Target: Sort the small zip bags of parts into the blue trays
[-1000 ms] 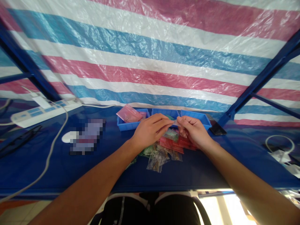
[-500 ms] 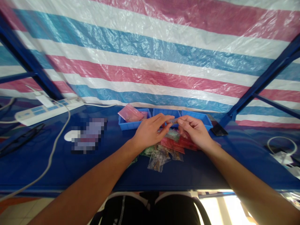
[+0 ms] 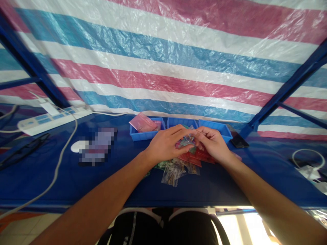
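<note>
My left hand and my right hand meet over a heap of small plastic bags on the blue table. Both pinch one small clear bag between fingertips, its contents too small to name. Under the hands lie red bags, green bags and clear bags with thin pins inside. Just beyond the fingers stand three blue trays: the left tray holds a pink bag, the middle tray and right tray are partly hidden by the hands.
A white power strip with a cable lies at the far left beside a dark tool. A white disc and a blurred patch sit left of the trays. A black phone lies right; white cable far right. A striped tarp hangs behind.
My hands have drawn closer together and sunk a little toward the heap. The small bag between them has turned and now shows more of its face.
</note>
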The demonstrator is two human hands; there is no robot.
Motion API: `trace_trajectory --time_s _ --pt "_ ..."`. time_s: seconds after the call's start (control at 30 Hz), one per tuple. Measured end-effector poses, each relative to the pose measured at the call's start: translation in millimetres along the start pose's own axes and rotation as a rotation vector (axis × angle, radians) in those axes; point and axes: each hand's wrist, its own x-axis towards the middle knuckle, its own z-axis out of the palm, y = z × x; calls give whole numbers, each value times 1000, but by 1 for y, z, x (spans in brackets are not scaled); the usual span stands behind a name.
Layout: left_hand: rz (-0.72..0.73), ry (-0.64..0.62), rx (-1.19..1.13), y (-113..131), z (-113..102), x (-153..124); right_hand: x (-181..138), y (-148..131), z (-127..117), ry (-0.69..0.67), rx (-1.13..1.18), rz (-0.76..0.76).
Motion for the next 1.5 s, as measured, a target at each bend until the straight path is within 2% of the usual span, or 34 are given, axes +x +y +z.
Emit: trace_trajectory --time_s 0.4,0.53,0.7,0.87,1.17,1.3,1.5 --pt "0 -40 29 -1 3 -1 -1 -1 0 -24 -3 9" --pt "-13 -98 23 1 1 0 -1 2 0 -49 -28 8" --pt "-35 -168 30 8 -4 2 -5 3 0 -93 -140 -27" --pt "-31 -182 24 10 -3 -1 -8 4 0 -148 -258 -45" --pt "13 -42 -68 3 0 3 -2 9 1 -48 -2 9" --pt "27 -16 -57 0 -1 3 0 14 -1 -2 129 66" --pt "51 29 -42 0 -1 3 0 12 1 -5 240 126"
